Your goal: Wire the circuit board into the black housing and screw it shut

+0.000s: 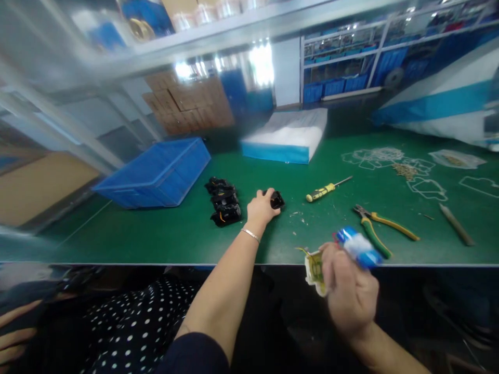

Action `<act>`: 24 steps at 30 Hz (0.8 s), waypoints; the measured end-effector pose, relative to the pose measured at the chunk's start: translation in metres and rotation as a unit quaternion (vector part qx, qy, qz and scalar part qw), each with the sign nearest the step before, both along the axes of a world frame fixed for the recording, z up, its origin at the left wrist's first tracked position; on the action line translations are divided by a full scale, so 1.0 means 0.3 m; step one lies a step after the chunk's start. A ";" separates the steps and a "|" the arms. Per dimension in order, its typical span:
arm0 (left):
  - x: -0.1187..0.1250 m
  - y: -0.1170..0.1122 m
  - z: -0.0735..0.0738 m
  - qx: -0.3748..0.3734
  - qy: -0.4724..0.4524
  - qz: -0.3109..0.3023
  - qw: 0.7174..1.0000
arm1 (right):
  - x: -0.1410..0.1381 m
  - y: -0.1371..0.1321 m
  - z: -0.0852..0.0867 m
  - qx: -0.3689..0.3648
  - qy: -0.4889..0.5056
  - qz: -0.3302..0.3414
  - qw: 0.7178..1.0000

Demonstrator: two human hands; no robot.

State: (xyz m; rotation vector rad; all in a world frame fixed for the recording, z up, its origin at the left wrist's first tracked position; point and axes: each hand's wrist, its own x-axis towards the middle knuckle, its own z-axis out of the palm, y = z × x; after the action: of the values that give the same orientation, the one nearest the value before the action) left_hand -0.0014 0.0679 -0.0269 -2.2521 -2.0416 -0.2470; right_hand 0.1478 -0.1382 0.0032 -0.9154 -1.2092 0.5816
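My left hand (pixel 263 210) reaches over the green table, its fingers closed round a small black plastic housing (pixel 277 200) that is partly hidden by them. Left of it, several similar black housings (pixel 226 201) lie in a row, with bits of orange showing. Off the table's front edge, my right hand (pixel 349 291) grips a yellowish, white-edged part (pixel 316 272) with thin wires sticking out. A blue and white cylinder-like piece (pixel 358 246), blurred, shows at the same hand, with a bit of red beside it; whether the two pieces are joined, I cannot tell.
A blue bin (pixel 156 174) stands at the left and a white-and-blue packet (pixel 286 135) at the back. Rightward lie a screwdriver (pixel 322 193), pliers (pixel 374 223), a pen-like tool (pixel 456 226), white gaskets (pixel 427 189) and small brass-coloured pieces (pixel 404 170). Another person's hand (pixel 15 330) is at lower left.
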 end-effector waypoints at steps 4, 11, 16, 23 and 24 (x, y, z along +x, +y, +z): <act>0.062 -0.015 -0.010 -0.013 -0.009 -0.069 0.997 | 0.095 0.042 0.061 0.027 0.142 -0.071 0.987; 0.086 -0.018 -0.002 -0.009 -0.004 -0.063 0.998 | 0.249 0.029 0.085 -0.111 0.250 0.055 0.960; 0.082 -0.010 -0.001 -0.015 0.001 -0.068 0.998 | 0.406 -0.073 0.142 -0.116 0.082 0.072 0.987; 0.077 0.028 -0.005 -0.035 0.007 -0.066 0.997 | 0.753 -0.300 0.206 -0.319 -0.319 -0.117 0.885; 0.076 0.030 -0.005 -0.037 0.008 -0.065 0.997 | 0.805 -0.342 0.191 -0.352 -0.340 -0.144 0.860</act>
State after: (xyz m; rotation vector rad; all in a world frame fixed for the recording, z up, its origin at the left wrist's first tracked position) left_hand 0.0215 0.0770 -0.0285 -2.4274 -1.9294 -0.1647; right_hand 0.3893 -0.2407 0.0604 -2.0168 -1.4542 0.4660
